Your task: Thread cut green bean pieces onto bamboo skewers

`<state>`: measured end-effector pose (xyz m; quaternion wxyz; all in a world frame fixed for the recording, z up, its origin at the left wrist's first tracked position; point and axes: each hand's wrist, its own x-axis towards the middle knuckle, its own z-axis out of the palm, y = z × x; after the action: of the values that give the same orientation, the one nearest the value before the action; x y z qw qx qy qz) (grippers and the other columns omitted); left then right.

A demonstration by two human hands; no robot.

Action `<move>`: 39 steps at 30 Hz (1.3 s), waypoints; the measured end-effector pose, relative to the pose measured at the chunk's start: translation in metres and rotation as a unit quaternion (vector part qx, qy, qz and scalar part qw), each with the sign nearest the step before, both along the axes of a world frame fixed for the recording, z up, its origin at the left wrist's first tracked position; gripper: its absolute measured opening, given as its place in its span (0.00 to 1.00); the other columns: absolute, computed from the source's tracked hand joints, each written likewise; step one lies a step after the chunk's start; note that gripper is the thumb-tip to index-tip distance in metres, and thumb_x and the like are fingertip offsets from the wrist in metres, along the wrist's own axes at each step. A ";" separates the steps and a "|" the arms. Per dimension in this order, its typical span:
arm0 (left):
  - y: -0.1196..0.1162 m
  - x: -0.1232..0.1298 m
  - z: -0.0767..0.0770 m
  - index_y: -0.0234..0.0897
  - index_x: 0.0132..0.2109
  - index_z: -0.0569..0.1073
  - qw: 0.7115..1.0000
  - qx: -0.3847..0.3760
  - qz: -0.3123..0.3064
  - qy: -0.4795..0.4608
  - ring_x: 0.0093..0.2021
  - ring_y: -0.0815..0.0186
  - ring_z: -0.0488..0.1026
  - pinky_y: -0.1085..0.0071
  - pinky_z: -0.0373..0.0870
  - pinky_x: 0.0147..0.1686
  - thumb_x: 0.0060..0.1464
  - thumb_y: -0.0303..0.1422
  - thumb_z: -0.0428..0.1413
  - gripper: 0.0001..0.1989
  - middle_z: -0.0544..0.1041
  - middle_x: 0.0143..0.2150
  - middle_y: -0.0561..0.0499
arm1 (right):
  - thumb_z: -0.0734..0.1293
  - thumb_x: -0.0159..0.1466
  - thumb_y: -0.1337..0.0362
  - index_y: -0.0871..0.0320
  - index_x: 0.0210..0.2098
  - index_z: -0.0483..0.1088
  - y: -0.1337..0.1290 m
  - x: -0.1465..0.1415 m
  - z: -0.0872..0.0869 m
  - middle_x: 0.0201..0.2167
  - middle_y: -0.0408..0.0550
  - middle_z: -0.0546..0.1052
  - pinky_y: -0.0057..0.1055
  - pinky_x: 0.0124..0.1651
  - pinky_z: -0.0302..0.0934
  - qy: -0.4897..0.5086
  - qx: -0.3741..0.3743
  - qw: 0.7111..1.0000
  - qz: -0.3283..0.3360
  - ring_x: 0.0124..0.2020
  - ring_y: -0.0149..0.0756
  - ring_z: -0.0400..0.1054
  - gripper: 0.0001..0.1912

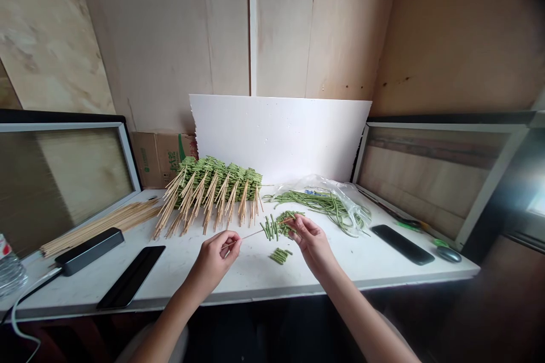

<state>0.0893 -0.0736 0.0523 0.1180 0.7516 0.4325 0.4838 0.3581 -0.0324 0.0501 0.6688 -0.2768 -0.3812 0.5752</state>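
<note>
My left hand [221, 250] is closed around the lower end of a thin bamboo skewer [252, 235], which points right and slightly up. Several short cut pieces of long green bean [269, 228] are threaded crosswise on it. At the skewer's far end, my right hand [310, 236] is closed in a pinch. What its fingertips hold is too small to make out. Behind those fingers lies a pile of cut bean pieces [286, 216], partly hidden. Nearer the table's front edge is a smaller group of cut bean pieces [281, 255].
Stacked bean skewers [221, 181] stand at back left, beside loose bamboo skewers [102, 227]. Whole long beans [319, 203] lie by a clear plastic bag [340, 190]. A black phone [402, 244], mouse [448, 254], black slab [131, 277], dark box [89, 250] and bottle [11, 266] flank the table.
</note>
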 end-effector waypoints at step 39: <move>-0.001 0.005 -0.004 0.38 0.39 0.75 0.995 0.081 0.043 0.031 0.26 0.69 0.64 0.74 0.65 0.31 0.66 0.33 0.53 0.08 0.70 0.29 0.53 | 0.82 0.52 0.54 0.54 0.37 0.83 -0.006 -0.003 0.005 0.42 0.52 0.85 0.36 0.39 0.68 -0.047 -0.003 0.997 -0.060 0.51 0.51 0.75 0.16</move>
<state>0.0946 -0.0745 0.0485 0.0223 0.7541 0.4274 0.4983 0.3554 -0.0387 0.0547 0.6827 -0.3277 -0.3933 0.5214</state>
